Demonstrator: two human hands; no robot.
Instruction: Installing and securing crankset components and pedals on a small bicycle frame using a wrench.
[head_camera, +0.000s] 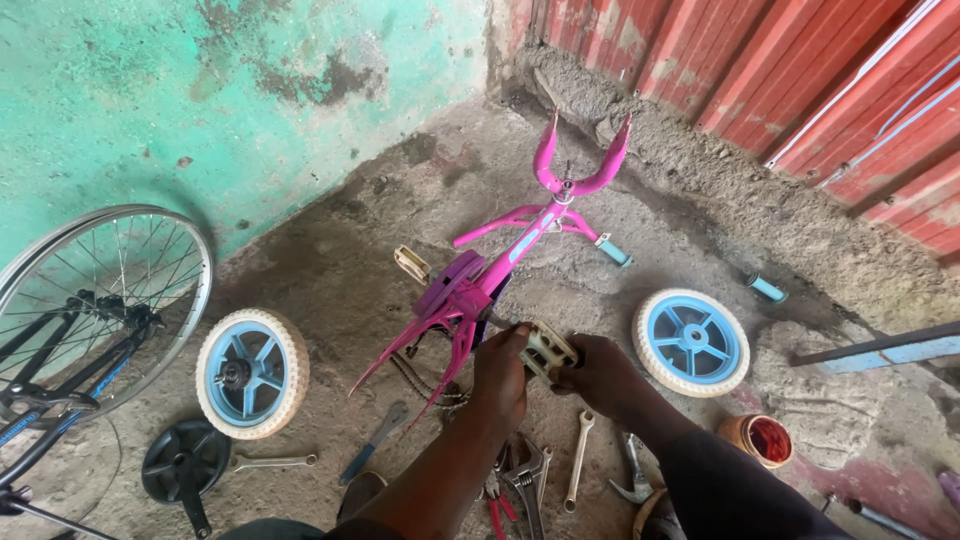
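A small pink bicycle frame (470, 290) lies upside down on the concrete floor, its fork (580, 160) pointing up toward the wall. Both wheels are off it. My left hand (500, 375) and my right hand (600, 370) grip a cream-coloured pedal (547, 350) on the crank at the near side of the frame. A second cream pedal (411, 264) sticks out on the far side. A loose chain (425, 385) hangs under the frame.
Two white-tyred wheels with blue hubs lie either side, left wheel (252, 372), right wheel (691, 342). Wrenches (578, 458), pliers (520, 485) and a black chainguard disc (185, 462) lie near me. A large spoked wheel (105, 290) stands left. An orange tin (765, 440) and blue grip (767, 288) sit right.
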